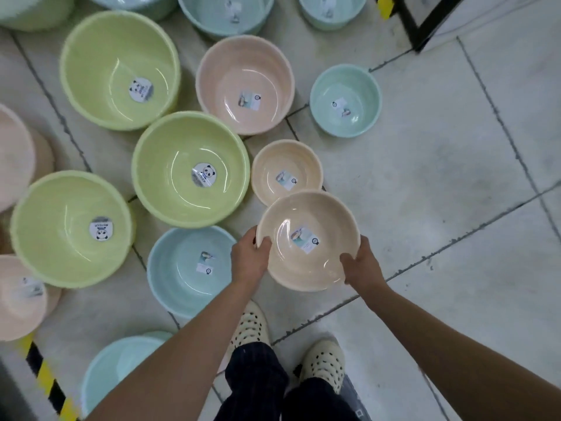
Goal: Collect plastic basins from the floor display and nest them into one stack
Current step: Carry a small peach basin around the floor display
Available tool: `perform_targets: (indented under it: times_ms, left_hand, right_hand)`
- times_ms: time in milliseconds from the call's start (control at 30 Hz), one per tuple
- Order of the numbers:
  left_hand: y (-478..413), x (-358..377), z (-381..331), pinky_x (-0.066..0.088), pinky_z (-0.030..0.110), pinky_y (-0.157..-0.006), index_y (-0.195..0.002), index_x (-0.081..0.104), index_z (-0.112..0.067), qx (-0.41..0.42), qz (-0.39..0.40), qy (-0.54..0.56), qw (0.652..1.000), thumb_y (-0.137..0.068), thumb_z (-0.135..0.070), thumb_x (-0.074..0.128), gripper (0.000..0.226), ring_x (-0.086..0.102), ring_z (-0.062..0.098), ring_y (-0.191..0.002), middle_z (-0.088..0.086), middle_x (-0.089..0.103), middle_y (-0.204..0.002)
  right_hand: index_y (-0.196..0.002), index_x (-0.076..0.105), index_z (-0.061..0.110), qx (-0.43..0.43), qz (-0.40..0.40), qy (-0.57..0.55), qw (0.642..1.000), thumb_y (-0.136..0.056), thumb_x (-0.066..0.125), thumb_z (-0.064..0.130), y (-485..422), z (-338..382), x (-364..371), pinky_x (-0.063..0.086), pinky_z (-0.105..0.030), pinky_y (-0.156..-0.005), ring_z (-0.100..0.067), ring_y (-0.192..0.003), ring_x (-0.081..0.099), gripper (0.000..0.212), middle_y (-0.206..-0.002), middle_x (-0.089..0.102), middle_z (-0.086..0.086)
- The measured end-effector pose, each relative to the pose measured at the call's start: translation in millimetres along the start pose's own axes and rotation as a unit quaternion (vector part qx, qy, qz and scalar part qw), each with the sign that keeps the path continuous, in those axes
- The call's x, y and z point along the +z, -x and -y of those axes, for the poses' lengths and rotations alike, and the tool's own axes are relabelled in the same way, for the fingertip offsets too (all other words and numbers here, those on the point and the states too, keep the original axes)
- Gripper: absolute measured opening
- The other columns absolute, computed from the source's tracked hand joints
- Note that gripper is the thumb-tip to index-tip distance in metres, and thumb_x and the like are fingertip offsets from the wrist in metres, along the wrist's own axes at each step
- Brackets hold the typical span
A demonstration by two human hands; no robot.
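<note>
Both our hands are on 1 cream basin [306, 220], seen from the head camera with its mouth facing up and a paper label stuck to its bottom. Our left hand [250, 258] grasps the left rim, thumb hooked over the edge into the bowl and fingers curled round the outside; our right hand [362, 265] grasps the near right rim the same way. The basin sits between the 2 hands, in front of our spotted shoes [250, 329], above the tiled floor [440, 177]. Its far rim overlaps the near edge of a smaller cream basin [287, 168] standing on the floor; whether the 2 touch we cannot tell. Just left of our left hand stands a blue basin [185, 278], and beyond it 3 green basins [191, 153], each with a round panda sticker inside, spread out toward the far left. Farther off are a pink basin [245, 65] and, to its right and apart from it, a small mint basin [345, 100]. More pink basins are cut off by the left edge and more blue ones by the top edge. Yellow-and-black tape [45, 381] runs along the floor at the near left corner
</note>
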State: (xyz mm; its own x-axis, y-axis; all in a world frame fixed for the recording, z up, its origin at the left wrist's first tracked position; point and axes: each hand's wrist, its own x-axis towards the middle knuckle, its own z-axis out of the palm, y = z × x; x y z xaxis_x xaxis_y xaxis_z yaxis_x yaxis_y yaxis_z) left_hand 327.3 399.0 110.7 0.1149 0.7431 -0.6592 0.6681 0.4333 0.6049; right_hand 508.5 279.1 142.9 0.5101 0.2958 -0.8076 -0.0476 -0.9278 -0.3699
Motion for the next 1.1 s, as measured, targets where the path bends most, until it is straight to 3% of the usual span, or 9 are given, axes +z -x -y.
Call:
perform_targets:
  times_ms: [133, 233, 367, 467, 567, 700, 867, 1000, 1100]
  left_hand:
    - [-26.3, -19.9, -45.7, 0.046, 0.027, -0.077, -0.106, 0.069, -0.009, 0.005, -0.029, 0.032, 0.999, -0.088, -0.012, 0.062, 0.019, 0.063, 0.02, -0.086, 0.003, 0.07, -0.092]
    - [-61.1, -23.4, -67.0, 0.04, 0.026, -0.069, -0.094, 0.067, -0.011, -0.012, -0.06, 0.03, 0.998, -0.088, -0.012, 0.061, 0.009, 0.058, 0.021, -0.078, 0.003, 0.067, -0.085]
    - [-107.0, -1.5, -66.7, 0.042, 0.028, -0.069, -0.094, 0.067, -0.011, -0.045, -0.093, 0.032, 0.994, -0.087, -0.012, 0.062, 0.008, 0.061, 0.027, -0.078, 0.003, 0.066, -0.082]
    - [-133.3, 24.4, -52.0, 0.043, 0.03, -0.07, -0.091, 0.065, -0.011, -0.061, -0.098, 0.024, 0.993, -0.086, -0.012, 0.062, 0.006, 0.064, 0.032, -0.084, 0.004, 0.066, -0.082]
    - [-146.0, 51.0, -35.5, 0.048, 0.032, -0.075, -0.096, 0.067, -0.012, -0.054, -0.128, 0.003, 0.99, -0.087, -0.016, 0.063, 0.011, 0.066, 0.031, -0.091, 0.007, 0.072, -0.092]
    - [-156.4, 77.9, -22.2, 0.047, 0.031, -0.079, -0.11, 0.068, -0.009, -0.039, -0.157, -0.007, 0.987, -0.087, -0.016, 0.064, 0.025, 0.067, 0.029, -0.094, 0.009, 0.072, -0.1]
    - [-169.9, 96.9, -16.7, 0.046, 0.026, -0.077, -0.119, 0.068, -0.01, -0.063, -0.152, 0.024, 0.986, -0.088, -0.013, 0.062, 0.032, 0.066, 0.024, -0.09, 0.008, 0.073, -0.1]
    - [-170.7, 98.8, -30.3, 0.044, 0.028, -0.07, -0.108, 0.068, -0.011, -0.047, -0.144, 0.02, 0.988, -0.084, -0.009, 0.061, 0.025, 0.063, 0.025, -0.083, 0.004, 0.069, -0.088]
    - [-162.9, 90.2, -62.8, 0.048, 0.03, -0.073, -0.101, 0.064, -0.018, -0.041, -0.147, 0.044, 0.987, -0.081, -0.008, 0.06, 0.022, 0.062, 0.023, -0.081, 0.005, 0.068, -0.091]
  right_hand:
    - [-0.139, 0.04, 0.018, -0.029, 0.005, 0.014, 0.999, -0.091, 0.047, 0.01, -17.5, 68.6, -17.1, 0.056, -0.045, -0.08, -0.032, -0.092, 0.059, 0.049, -0.11, 0.059, -0.008]
    - [-0.139, 0.042, 0.019, -0.066, 0.021, 0.032, 0.997, -0.09, 0.048, 0.011, -51.9, 107.5, -16.9, 0.052, -0.038, -0.075, -0.03, -0.086, 0.058, 0.05, -0.112, 0.062, -0.008]
    - [-0.137, 0.047, 0.018, -0.085, 0.034, 0.037, 0.995, -0.085, 0.048, 0.012, -112.8, 128.6, -7.0, 0.054, -0.045, -0.084, -0.035, -0.099, 0.062, 0.052, -0.117, 0.065, -0.011]
    - [-0.136, 0.051, 0.013, -0.1, 0.032, 0.05, 0.993, -0.072, 0.047, 0.02, -154.5, 129.2, -1.7, 0.044, -0.03, -0.081, -0.032, -0.108, 0.06, 0.065, -0.12, 0.064, -0.014]
    - [-0.141, 0.049, 0.017, -0.099, 0.04, 0.069, 0.992, -0.084, 0.051, 0.008, -188.3, 120.8, 2.3, 0.045, -0.028, -0.079, -0.031, -0.107, 0.06, 0.057, -0.123, 0.064, -0.011]
    - [-0.147, 0.042, 0.024, -0.093, 0.058, 0.086, 0.99, -0.089, 0.047, 0.005, -222.6, 105.4, 3.1, 0.042, -0.02, -0.055, -0.024, -0.089, 0.055, 0.062, -0.123, 0.064, -0.009]
    - [-0.145, 0.044, 0.019, -0.095, 0.05, 0.097, 0.99, -0.088, 0.05, 0.004, -245.7, 93.7, 4.7, 0.047, -0.032, -0.087, -0.033, -0.111, 0.059, 0.06, -0.123, 0.065, -0.014]
    - [-0.143, 0.047, 0.016, -0.106, 0.047, 0.091, 0.989, -0.09, 0.052, 0.005, -250.1, 93.7, -4.4, 0.04, -0.025, -0.083, -0.032, -0.112, 0.058, 0.055, -0.122, 0.065, -0.012]
    - [-0.138, 0.052, 0.014, -0.119, 0.045, 0.062, 0.99, -0.089, 0.053, 0.005, -236.1, 104.3, -29.0, 0.041, -0.027, -0.08, -0.026, -0.098, 0.057, 0.049, -0.111, 0.064, -0.008]
